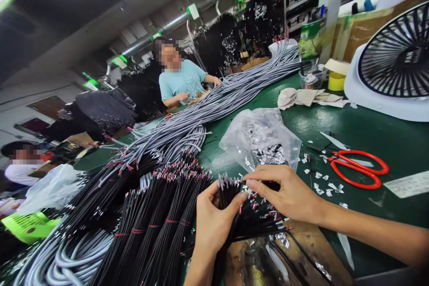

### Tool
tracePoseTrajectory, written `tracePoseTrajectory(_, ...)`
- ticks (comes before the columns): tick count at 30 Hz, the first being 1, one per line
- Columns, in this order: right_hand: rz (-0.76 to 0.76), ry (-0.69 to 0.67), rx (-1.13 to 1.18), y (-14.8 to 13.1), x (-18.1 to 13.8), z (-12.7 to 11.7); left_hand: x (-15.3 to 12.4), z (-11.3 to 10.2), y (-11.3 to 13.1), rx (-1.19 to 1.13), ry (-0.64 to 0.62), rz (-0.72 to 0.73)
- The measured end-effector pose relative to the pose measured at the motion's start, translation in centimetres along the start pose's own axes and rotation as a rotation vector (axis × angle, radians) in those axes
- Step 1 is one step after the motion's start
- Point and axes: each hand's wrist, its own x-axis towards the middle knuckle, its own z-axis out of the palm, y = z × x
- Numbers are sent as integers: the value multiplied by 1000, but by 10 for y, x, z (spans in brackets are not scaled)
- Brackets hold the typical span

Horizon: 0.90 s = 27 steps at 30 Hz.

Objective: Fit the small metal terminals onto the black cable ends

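My left hand (214, 219) is wrapped round a bundle of thin black wires (227, 190), their stripped ends pointing up. My right hand (284, 192) reaches across from the right, fingers curled and pinching at the wire ends of the same bundle. More black wires (264, 225) fan out under my right hand over a brown board (311, 246). A clear plastic bag (264, 138) with small silver foil pieces lies just beyond my hands.
Large bundles of black wires (157, 219) and grey cables (208, 111) cover the green table (385, 138) on the left. Red scissors (358, 170), foil scraps, a cloth (301, 97), yellow tape (336, 81) and a white fan (395, 62) stand at right. A person in a light blue shirt (182, 81) works opposite.
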Motion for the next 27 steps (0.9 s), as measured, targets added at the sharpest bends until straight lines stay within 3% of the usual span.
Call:
tracePoseTrajectory(5,1,-3,18,0,0,0,0,-5,-6,11,-11,-19)
tracePoseTrajectory(11,26,24,118,1,0,0,-7,-8,-7,-155,-13,-85)
tracePoseTrajectory(17,129,87,230,-4,0,0,-6,-3,-1,15,-107,-57)
tracePoseTrajectory(27,201,74,275,-3,1,1,-2,-1,-2,4,-77,-72)
